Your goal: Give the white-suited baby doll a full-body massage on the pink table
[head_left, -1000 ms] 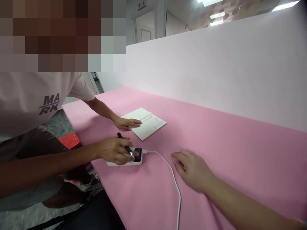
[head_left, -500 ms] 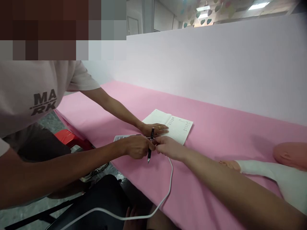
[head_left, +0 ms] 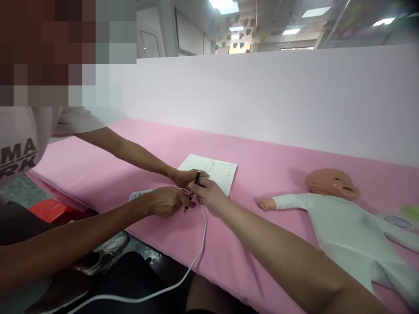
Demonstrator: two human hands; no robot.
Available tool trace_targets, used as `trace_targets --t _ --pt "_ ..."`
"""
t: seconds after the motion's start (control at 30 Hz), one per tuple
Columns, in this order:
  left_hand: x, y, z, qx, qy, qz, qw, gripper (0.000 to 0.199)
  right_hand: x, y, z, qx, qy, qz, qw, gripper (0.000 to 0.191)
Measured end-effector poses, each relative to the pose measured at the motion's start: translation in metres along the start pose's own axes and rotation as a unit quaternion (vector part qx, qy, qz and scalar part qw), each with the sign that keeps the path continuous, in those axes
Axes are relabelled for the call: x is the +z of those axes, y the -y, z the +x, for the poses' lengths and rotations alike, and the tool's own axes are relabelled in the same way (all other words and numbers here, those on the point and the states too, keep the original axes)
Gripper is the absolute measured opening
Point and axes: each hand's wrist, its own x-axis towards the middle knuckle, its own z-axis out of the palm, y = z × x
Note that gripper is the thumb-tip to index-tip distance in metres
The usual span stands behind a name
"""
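Working from afar, I have my right hand (head_left: 212,195) in the middle of the pink surface (head_left: 258,155), its fingers drawn in around the pen (head_left: 197,177) and the white cord (head_left: 204,235). I cannot tell which of these it grips, or how firmly. My left hand is out of view.

Just left of mine, the co-worker's near hand (head_left: 167,202) is curled beside the pen, which slants with its tip toward the near side. Behind it, the co-worker's far hand (head_left: 187,177) rests over the open notebook (head_left: 218,168), whose pages carry handwriting. A white box (head_left: 139,194) with printing lies to the left, largely hidden by the near forearm.

The cord runs from beneath my hand over the near edge, then away to the near left. A doll (head_left: 347,222) in white clothing lies well apart, on the right.
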Motion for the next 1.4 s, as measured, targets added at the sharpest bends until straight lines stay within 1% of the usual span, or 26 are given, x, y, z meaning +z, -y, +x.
trace_targets --t 0.03,0.1,0.13,0.17,0.2,0.27,0.3,0.33,0.4,0.47,0.53,0.6,0.67,0.73,0.83,0.93,1.0,1.03,1.07,1.13,1.23,1.3,1.4 --pt "0.004 -0.009 -0.005 0.001 0.026 0.001 1.0 0.063 -0.01 0.001 0.0 -0.023 -0.041 0.016 0.999 0.043" --pt "0.018 -0.036 -0.016 0.0 0.076 0.006 0.997 0.053 -0.042 0.005 -0.003 -0.06 -0.128 0.032 0.989 0.045" --pt "0.028 -0.053 -0.021 0.002 0.083 0.009 0.996 0.053 -0.061 0.009 -0.005 -0.075 -0.172 0.03 0.982 0.046" --pt "0.038 -0.072 -0.023 0.006 0.068 0.015 0.998 0.054 -0.08 0.013 -0.007 -0.082 -0.203 0.03 0.975 0.049" --pt "0.047 -0.091 -0.022 0.015 0.052 0.022 0.998 0.05 -0.098 0.017 -0.009 -0.087 -0.232 0.03 0.968 0.051" --pt "0.058 -0.12 -0.008 0.033 0.045 0.023 0.998 0.045 -0.125 0.025 -0.009 -0.085 -0.28 0.023 0.956 0.05" --pt "0.061 -0.128 0.006 0.032 0.037 0.029 0.998 0.045 -0.132 0.027 -0.008 -0.075 -0.299 0.027 0.951 0.045" --pt "0.061 -0.132 0.021 0.025 0.031 0.048 0.998 0.046 -0.136 0.028 -0.005 -0.062 -0.313 0.039 0.947 0.039" --pt "0.058 -0.127 0.054 -0.002 0.043 0.133 0.99 0.054 -0.134 0.025 0.004 -0.036 -0.318 0.079 0.944 0.031" --pt "0.056 -0.113 0.079 -0.002 0.063 0.176 0.982 0.059 -0.13 0.018 0.014 -0.03 -0.297 0.093 0.95 0.035" --pt "0.061 -0.1 0.09 0.01 0.07 0.189 0.979 0.057 -0.129 0.01 0.024 -0.053 -0.285 0.03 0.957 0.036" --pt "0.073 -0.097 0.093 0.024 0.057 0.198 0.978 0.054 -0.136 0.005 0.032 -0.077 -0.288 -0.071 0.952 0.037" --pt "0.087 -0.103 0.093 0.04 0.038 0.208 0.977 0.052 -0.146 0.004 0.038 -0.078 -0.291 -0.132 0.944 0.038" --pt "0.1 -0.116 0.095 0.056 0.037 0.216 0.974 0.051 -0.154 0.006 0.042 -0.051 -0.285 -0.138 0.947 0.033" --pt "0.115 -0.138 0.104 0.078 0.04 0.215 0.973 0.046 -0.159 0.01 0.044 -0.018 -0.264 -0.124 0.956 0.023" --pt "0.126 -0.147 0.11 0.088 0.017 0.209 0.974 0.039 -0.162 0.009 0.042 -0.001 -0.199 -0.157 0.967 0.02" --pt "0.133 -0.143 0.11 0.088 -0.01 0.201 0.976 0.038 -0.166 0.005 0.042 0.02 -0.151 -0.208 0.966 0.024" --pt "0.136 -0.138 0.11 0.083 -0.022 0.191 0.978 0.039 -0.168 0.003 0.043 0.029 -0.137 -0.23 0.963 0.026" --pt "0.14 -0.133 0.109 0.075 -0.033 0.178 0.981 0.04 -0.171 0.0 0.044 0.038 -0.131 -0.246 0.96 0.027" --pt "0.146 -0.122 0.108 0.058 -0.04 0.152 0.986 0.045 -0.177 -0.004 0.049 0.051 -0.133 -0.259 0.955 0.023" --pt "0.15 -0.112 0.109 0.056 -0.022 0.135 0.989 0.051 -0.181 -0.009 0.057 0.076 -0.107 -0.27 0.954 0.014" --pt "0.148 -0.111 0.111 0.064 -0.009 0.138 0.988 0.051 -0.181 -0.011 0.06 0.087 -0.093 -0.292 0.948 0.014" --pt "0.14 -0.112 0.115 0.07 0.0 0.156 0.985 0.05 -0.177 -0.012 0.063 0.078 -0.095 -0.33 0.936 0.009"
